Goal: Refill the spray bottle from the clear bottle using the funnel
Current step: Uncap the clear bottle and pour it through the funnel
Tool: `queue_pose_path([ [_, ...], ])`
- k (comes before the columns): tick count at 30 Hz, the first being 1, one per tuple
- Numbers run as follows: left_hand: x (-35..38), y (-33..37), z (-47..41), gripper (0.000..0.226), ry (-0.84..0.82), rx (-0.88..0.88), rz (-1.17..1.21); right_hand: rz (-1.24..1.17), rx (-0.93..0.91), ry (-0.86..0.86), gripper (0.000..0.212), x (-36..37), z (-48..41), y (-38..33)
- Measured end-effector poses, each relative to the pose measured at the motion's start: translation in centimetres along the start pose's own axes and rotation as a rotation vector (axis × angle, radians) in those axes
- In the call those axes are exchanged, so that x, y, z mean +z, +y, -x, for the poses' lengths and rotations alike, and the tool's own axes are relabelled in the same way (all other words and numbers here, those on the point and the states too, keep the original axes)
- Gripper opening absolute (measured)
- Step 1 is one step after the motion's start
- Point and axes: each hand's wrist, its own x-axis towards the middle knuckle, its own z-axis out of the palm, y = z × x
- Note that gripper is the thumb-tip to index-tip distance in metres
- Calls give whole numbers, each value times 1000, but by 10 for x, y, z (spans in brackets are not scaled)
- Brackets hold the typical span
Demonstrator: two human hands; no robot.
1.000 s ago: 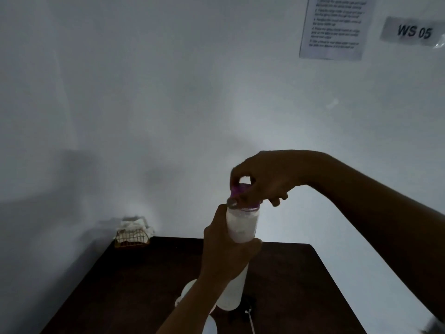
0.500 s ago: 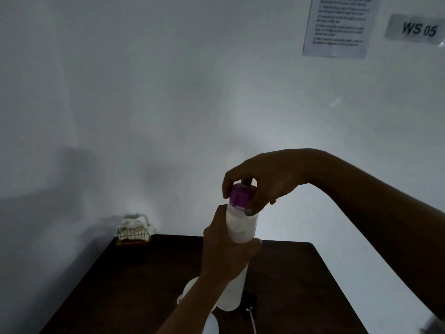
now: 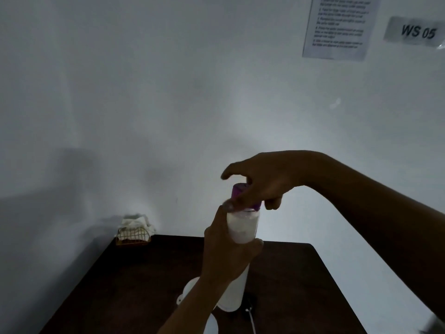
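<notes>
The left hand (image 3: 226, 251) is wrapped round the middle of the bottle (image 3: 243, 227), fingers curled on its far side and thumb towards the camera. The right hand (image 3: 265, 184) comes down from above and pinches the purple cap (image 3: 238, 191) between thumb and curled fingers, with the forefinger lifted off and pointing left; the thumb tip is blurred. The bottle's long axis is nearly upright, cap uppermost and leaning slightly right, above the near middle of the dark table (image 3: 120, 285). Whether its base touches the tabletop cannot be told, and the dim light makes it look pale rather than clear. The left forearm half hides a white funnel (image 3: 190, 289). By the base lie a black part (image 3: 251, 300) and a thin white tube (image 3: 251, 319), hard to make out. A wire basket (image 3: 133, 235) holding cloth (image 3: 137, 221) sits at the far left corner. On the wall, a printed sheet (image 3: 337, 27) is too small to read, and a label (image 3: 417, 32) says "WS 05".
</notes>
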Motion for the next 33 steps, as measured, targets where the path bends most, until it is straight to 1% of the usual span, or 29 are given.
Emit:
queue_pose_path([
  [2,1,1,0,70,12,-4,1,66,61,35,64,2,-2,0],
  [3,1,2,0,70,10,-9,5,85,57,36,56,2,-2,0],
  [5,1,2,1,65,-3,-15,-3,45,1,0,32,1,-1,3],
  [6,2,1,2,63,-6,-17,-3,12,-29,-31,27,0,0,4],
  [8,3,0,2,63,1,-18,23,-37,-45,-77,43,-2,2,6],
  [10,3,0,1,64,6,-24,23,-48,-5,-45,57,-2,4,5],
  [11,4,1,0,66,3,-25,16,-34,12,-14,58,-1,4,4],
  [12,4,1,1,66,-4,-25,13,-14,9,13,54,0,4,4],
  [14,5,2,2,66,-22,-22,15,-11,-58,34,38,1,4,6],
  [15,5,1,3,65,-28,-24,15,-18,-107,25,31,2,4,6],
  [16,5,1,3,65,-30,-30,15,-21,-148,4,30,1,5,6],
  [18,5,-1,3,65,-24,-44,24,-31,-160,-30,41,1,6,6],
  [20,5,-1,2,66,-9,-33,27,-70,-77,-12,54,1,8,4],
  [21,5,-1,2,66,-2,-24,22,-86,-29,10,56,1,7,3],
  [23,4,0,2,66,-5,-10,11,-43,-1,53,47,1,6,4],
  [25,5,0,2,64,-16,-3,9,27,-69,63,31,0,6,5],
  [26,5,-1,3,63,-15,-2,7,54,-112,52,29,-1,8,4],
  [28,5,-1,3,63,-9,-1,7,43,-165,17,39,-4,12,5],
  [30,5,0,4,63,-15,7,8,-39,-188,-6,47,-4,15,4],
  [33,5,0,3,66,6,35,17,-123,-131,17,51,-1,13,5],
])
